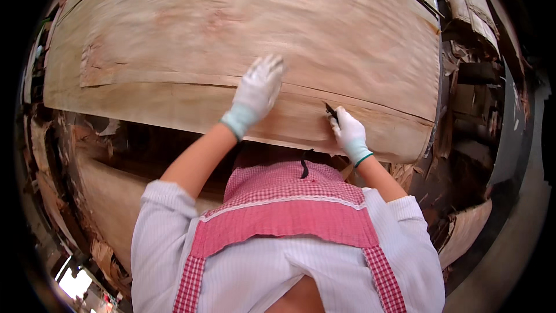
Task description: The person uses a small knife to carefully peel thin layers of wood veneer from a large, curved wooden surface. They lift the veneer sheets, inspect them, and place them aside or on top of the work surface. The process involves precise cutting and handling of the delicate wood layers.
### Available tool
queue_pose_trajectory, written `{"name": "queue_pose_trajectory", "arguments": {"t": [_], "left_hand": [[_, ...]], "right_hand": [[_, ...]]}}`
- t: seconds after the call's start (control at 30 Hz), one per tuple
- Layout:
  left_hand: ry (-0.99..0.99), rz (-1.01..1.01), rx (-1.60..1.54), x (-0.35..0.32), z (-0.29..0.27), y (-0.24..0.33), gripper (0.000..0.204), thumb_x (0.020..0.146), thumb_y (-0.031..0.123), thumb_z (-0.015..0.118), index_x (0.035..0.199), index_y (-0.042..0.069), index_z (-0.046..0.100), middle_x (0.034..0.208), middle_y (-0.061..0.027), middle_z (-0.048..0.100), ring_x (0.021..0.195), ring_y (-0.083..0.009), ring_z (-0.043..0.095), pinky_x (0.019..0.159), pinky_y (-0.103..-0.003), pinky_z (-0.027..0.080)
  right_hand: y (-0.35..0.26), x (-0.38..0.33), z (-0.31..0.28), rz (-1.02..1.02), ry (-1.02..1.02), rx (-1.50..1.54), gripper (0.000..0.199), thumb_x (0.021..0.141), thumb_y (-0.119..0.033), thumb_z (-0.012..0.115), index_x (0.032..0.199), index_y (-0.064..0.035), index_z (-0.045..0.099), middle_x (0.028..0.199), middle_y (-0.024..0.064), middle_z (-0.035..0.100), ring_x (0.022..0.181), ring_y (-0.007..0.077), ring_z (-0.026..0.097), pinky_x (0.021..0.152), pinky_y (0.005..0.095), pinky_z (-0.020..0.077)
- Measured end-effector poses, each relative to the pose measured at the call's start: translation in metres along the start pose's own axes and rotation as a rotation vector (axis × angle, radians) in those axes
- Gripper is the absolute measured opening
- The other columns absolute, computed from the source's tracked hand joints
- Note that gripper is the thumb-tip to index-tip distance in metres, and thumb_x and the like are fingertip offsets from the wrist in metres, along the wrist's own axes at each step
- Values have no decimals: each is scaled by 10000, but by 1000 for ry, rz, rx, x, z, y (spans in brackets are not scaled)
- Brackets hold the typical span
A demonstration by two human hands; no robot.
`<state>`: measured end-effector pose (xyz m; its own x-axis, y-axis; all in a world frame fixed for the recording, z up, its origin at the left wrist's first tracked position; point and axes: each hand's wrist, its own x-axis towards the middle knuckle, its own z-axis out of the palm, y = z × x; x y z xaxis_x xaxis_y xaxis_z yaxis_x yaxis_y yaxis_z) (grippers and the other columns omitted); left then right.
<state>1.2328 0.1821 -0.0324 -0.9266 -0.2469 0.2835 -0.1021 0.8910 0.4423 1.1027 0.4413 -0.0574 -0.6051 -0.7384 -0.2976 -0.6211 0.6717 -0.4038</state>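
A large pale wood veneer sheet (231, 29) lies before me on top of another sheet (150, 98), which shows as a strip along the near side. My left hand (260, 84), in a white glove with a light blue cuff, is over the near edge of the upper sheet, fingers stretched out and slightly blurred. Whether it presses on the wood I cannot tell. To its right, my right hand (350, 132), gloved the same way, is closed around a slim black tool that looks like a utility knife (330, 110). Its tip points up and left, over the near strip.
Torn veneer scraps (104, 258) and rolled pieces crowd the left side. Stacked, ragged wood (472, 17) stands at the right beside a grey panel (509, 122). A dark gap (150, 139) opens below the near edge. A dark line crosses the far right of the sheets.
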Motion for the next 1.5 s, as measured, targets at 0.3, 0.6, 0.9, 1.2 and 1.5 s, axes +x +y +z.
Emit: {"name": "queue_pose_trajectory", "arguments": {"t": [0.3,0.6,0.9,1.2,1.5], "left_hand": [[-75,-255,-193,-176,-73,-39,355,842,71,569,1197,61,572,1280,-146,539,1250,-354,458,1073,-464,343],[558,-760,117,-195,-181,-208,333,917,204,547,1199,25,554,1215,-198,567,1156,-382,502,980,-455,400],[627,-957,338,-193,-290,-471,432,799,194,712,1180,58,560,1188,-169,584,1111,-347,545,931,-400,451],[544,-955,-112,-237,-321,-561,886,681,195,829,1418,51,357,1334,-123,532,1239,-277,483,1064,-362,360],[416,-932,121,-243,-325,-574,806,714,225,791,1400,82,391,1382,-130,462,1309,-319,386,1082,-410,325]], "right_hand": [[-19,-6,9,15,131,2,327,888,-199,598,1199,-103,564,1086,188,634,964,383,607,796,440,501],[-238,122,-25,-429,192,-28,206,924,-155,498,1063,-12,551,1004,180,622,839,378,614,698,435,492],[-315,199,-8,-395,-186,-348,233,920,-290,525,956,-67,583,969,202,627,892,390,601,734,492,474],[-634,356,114,-647,-3,-401,203,913,-249,505,901,-78,613,841,192,665,759,389,647,629,483,506],[-810,386,212,-1124,-117,-558,120,845,-203,555,902,-99,576,750,117,668,707,325,669,582,446,515]]}}
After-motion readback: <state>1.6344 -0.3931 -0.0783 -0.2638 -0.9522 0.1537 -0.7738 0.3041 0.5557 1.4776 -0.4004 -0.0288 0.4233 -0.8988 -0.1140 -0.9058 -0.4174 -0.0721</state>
